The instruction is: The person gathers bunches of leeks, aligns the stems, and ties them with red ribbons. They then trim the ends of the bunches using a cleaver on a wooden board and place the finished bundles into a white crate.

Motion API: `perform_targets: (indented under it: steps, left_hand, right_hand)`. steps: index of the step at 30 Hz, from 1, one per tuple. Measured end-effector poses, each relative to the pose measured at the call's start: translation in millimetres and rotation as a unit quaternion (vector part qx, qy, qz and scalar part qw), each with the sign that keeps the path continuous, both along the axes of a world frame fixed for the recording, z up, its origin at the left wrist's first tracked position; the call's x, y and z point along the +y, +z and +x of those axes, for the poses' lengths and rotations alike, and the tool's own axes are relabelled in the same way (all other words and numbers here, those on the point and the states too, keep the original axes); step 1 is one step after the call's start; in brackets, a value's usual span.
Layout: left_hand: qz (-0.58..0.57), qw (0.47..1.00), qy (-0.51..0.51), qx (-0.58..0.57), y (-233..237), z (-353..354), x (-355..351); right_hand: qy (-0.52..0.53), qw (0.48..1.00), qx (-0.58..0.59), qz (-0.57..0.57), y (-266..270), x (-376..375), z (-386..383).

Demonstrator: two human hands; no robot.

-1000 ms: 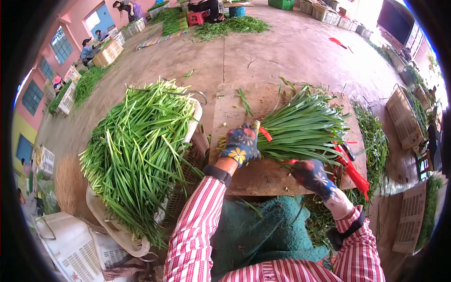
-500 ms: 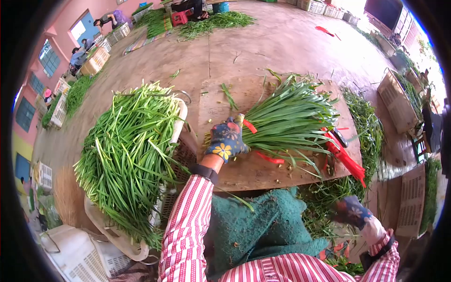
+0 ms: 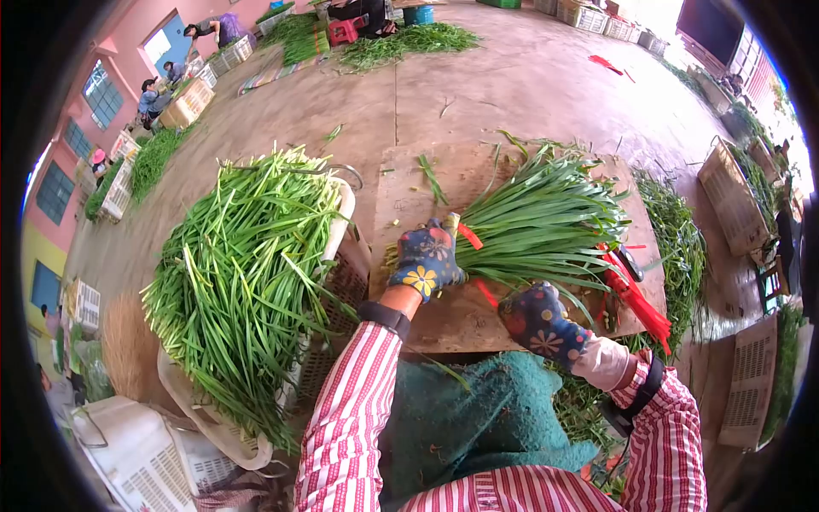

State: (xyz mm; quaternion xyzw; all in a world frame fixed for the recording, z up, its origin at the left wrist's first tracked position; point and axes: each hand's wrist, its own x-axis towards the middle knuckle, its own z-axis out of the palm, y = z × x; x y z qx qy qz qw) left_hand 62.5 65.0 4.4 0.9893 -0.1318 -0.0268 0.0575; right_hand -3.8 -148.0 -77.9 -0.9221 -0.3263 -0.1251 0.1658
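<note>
- Overflowing at far L: a cream-white plastic basket (image 3: 344,213) heaped w/ long, thin green stems (image 3: 239,273), some drooping past its rim.
- Centre: L hand (image 3: 426,256), in a dark-blue flowered fabric glove (image 3: 421,279), is closed firmly round the pale-ended base of a thick bundle of flat green leaves (image 3: 546,222). Bundle lies on a brown wooden board (image 3: 444,328), bases L, tips fanned R.
- Just R of that fist: a short, bright-red flat strip (image 3: 468,236) sits against the bundle's upper side; a 2nd red piece (image 3: 485,293) shows below, toward the board's near edge. Can't make out if they join under the leaves.
- R of those: R hand (image 3: 542,322), in a matching glove, fingers curled, near the 2nd piece's end. Can't make out whether it pinches it.
- Board's R edge: a hank of loose red strips (image 3: 636,299) beside a dark, rounded object (image 3: 630,263), type unclear.
- Far R: loose green leaves (image 3: 674,230), heaped.
- Risks (a guess): if L grip slackens, bases could slide apart & the bundle spread; a slipping glove or uneven pull on the red strip might cause it. Too hard a tug could snap the strip or bruise leaves. Stray leaves drooping near R hand might get trapped under it.
</note>
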Motion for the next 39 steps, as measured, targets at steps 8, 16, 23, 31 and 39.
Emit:
perform_targets:
  steps: [8, 16, 23, 31, 39]
  left_hand:
    - [0.026, 1.000, -0.006, -0.002, -6, 3, 2]
    - [0.015, 1.000, -0.013, -0.016, -6, -1, 4]
    - [-0.009, 0.995, -0.025, -0.095, -19, -4, 4]
    - [-0.058, 0.989, -0.018, -0.134, -19, -15, 3]
    - [-0.069, 0.996, 0.020, -0.058, -8, -21, 2]
  right_hand:
    - [0.065, 0.994, 0.084, 0.028, 100, 59, 43]
    - [0.095, 0.984, 0.146, 0.045, 108, 55, 89]
    - [-0.045, 0.986, 0.139, -0.078, 135, 43, 96]
    - [0.034, 0.968, 0.248, -0.004, 103, 49, 103]
    - [0.281, 0.821, 0.394, 0.305, 24, 45, 120]
